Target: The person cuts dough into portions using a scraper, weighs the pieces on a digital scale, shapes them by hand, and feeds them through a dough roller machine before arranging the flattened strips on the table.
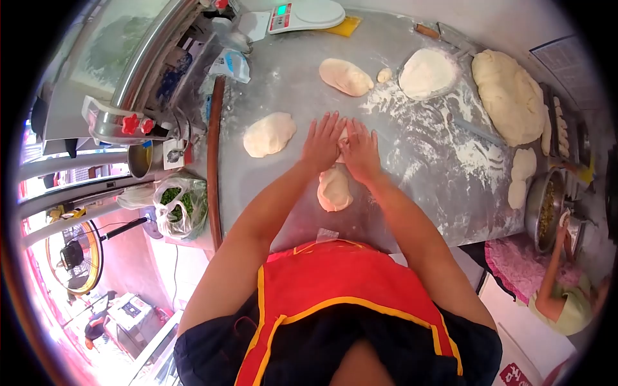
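My left hand (324,143) lies flat on the metal worktop with its fingers stretched out. Beside it my right hand (361,152) is also open, palm down, the thumb sides of both hands close together. A piece of dough (342,136) shows in the narrow gap between them, mostly hidden under the hands. Just below the hands, nearer my body, is a rounded dough piece (335,190); whether it joins the covered dough I cannot tell. To the left of my hands rests another dough lump (269,134). Farther back lies an oval dough piece (346,76) with a small dough ball (384,75) beside it.
Flour (418,119) is scattered over the worktop's right side, near a round dough piece (429,73) and a large dough mass (510,96). A scale (308,14) stands at the back. A wooden rolling pin (215,161) lines the left edge. Another person (560,299) works at right by a bowl (544,209).
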The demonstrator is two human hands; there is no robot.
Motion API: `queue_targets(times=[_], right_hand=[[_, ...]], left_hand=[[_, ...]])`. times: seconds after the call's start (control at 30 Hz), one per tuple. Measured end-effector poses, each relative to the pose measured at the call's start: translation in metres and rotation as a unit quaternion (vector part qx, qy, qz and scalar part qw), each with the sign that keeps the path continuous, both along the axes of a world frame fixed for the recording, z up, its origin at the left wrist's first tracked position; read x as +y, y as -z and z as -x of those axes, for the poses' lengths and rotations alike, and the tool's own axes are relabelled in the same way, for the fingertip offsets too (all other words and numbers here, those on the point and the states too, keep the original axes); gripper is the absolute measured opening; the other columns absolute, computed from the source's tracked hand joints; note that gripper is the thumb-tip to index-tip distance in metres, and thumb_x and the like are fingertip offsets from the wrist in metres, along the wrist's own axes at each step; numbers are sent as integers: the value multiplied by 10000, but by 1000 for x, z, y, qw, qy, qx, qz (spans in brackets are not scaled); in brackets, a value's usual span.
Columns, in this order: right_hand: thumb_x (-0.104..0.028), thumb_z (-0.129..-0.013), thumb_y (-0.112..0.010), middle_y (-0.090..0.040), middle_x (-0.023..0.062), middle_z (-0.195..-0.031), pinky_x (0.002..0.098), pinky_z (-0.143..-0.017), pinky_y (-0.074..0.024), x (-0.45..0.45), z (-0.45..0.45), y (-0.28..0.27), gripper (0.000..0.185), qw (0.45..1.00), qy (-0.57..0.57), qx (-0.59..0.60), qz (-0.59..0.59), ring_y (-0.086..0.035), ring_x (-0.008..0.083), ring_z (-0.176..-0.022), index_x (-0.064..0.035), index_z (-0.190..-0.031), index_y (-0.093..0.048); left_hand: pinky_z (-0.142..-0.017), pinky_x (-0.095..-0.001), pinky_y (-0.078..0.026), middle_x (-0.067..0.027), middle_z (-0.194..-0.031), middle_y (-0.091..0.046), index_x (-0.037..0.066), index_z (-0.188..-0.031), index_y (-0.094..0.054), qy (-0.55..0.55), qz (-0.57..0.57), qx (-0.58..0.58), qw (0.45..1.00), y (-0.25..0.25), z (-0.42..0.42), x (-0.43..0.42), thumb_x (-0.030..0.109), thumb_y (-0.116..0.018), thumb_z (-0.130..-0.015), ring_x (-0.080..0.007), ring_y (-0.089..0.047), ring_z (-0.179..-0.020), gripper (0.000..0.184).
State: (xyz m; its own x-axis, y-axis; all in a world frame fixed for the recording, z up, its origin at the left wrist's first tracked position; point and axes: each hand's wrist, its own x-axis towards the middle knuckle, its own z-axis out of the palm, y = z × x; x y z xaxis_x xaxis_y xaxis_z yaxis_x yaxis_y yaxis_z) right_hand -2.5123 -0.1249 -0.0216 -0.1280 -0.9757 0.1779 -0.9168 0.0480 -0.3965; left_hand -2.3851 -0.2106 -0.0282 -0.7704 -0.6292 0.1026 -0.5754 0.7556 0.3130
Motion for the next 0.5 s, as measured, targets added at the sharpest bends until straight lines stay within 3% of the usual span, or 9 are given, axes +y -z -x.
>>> queue_targets(times=[0.07, 0.13, 0.23, 0.27, 0.3, 0.37, 0.4, 0.43, 0.5], right_hand=[[-285, -827, -635, -452, 195, -1312, 498, -1029, -308, -4, 21, -2, 638, 997, 5, -69, -39, -419, 340, -1229, -15, -1343, -376], [-274, -767, -707, -554, 192, -1194, 423, -969, -399, -2, 45, -5, 602, 973, 48, -199, -106, -521, 323, -1123, -8, -1256, -477], [-219, -687, -771, -636, 149, -904, 352, -758, -481, -2, 49, -24, 426, 906, 124, -323, -242, -612, 279, -847, 0, -999, -580], [-172, -684, -762, -601, 92, -738, 339, -623, -464, -7, 57, 3, 296, 905, 92, -359, -207, -572, 213, -672, -14, -828, -558], [-164, -688, -759, -586, 80, -717, 338, -616, -459, -14, 57, -1, 279, 904, 95, -374, -185, -555, 206, -654, -14, -814, -560], [-147, -696, -753, -556, 56, -675, 336, -601, -449, -22, 55, -13, 249, 895, 103, -408, -147, -519, 191, -619, -16, -785, -562], [-142, -716, -735, -565, 44, -745, 309, -623, -446, -25, 50, -36, 242, 860, 134, -473, -138, -513, 170, -671, -27, -847, -567], [-141, -726, -726, -565, 52, -773, 308, -636, -445, -22, 44, -51, 244, 881, 148, -442, -83, -516, 171, -697, -27, -868, -563], [-138, -746, -708, -565, 67, -829, 306, -663, -443, -20, 34, -68, 250, 911, 171, -374, 33, -523, 175, -749, -26, -909, -555]], left_hand=[[-1048, -439, -321, -145, -1411, -392, 75, -1329, -435, 26, -59, 39, 997, 17, -3, -15, 247, -578, -836, -328, -352, -1305, 542], [-993, -429, -374, -142, -1328, -470, 81, -1282, -466, -67, -187, 23, 980, -13, -11, -25, 288, -623, -817, -331, -419, -1228, 533], [-843, -403, -460, -169, -1118, -598, 39, -1138, -557, -108, -274, -5, 956, -16, -10, -33, 240, -706, -753, -335, -557, -1012, 459], [-802, -400, -470, -175, -1086, -605, 25, -1121, -564, -75, -307, -44, 948, -21, -9, -41, 222, -707, -752, -330, -576, -955, 441], [-762, -396, -481, -180, -1054, -612, 12, -1105, -572, -43, -343, -86, 934, -28, -11, -45, 203, -708, -752, -326, -596, -899, 424], [-715, -355, -483, -159, -997, -630, -7, -1047, -593, -102, -435, 19, 894, -41, -24, -63, 204, -704, -767, -265, -612, -867, 368], [-720, -333, -482, -146, -975, -634, -2, -1044, -593, -141, -408, 97, 897, -36, -32, -75, 219, -692, -786, -240, -607, -866, 354], [-725, -311, -481, -134, -954, -637, 4, -1041, -594, -181, -377, 174, 892, -31, -41, -80, 234, -680, -804, -215, -602, -865, 341], [-759, -357, -477, -161, -955, -637, 8, -1036, -588, -216, -275, 206, 914, -74, -55, -74, 291, -682, -789, -282, -615, -864, 387]])
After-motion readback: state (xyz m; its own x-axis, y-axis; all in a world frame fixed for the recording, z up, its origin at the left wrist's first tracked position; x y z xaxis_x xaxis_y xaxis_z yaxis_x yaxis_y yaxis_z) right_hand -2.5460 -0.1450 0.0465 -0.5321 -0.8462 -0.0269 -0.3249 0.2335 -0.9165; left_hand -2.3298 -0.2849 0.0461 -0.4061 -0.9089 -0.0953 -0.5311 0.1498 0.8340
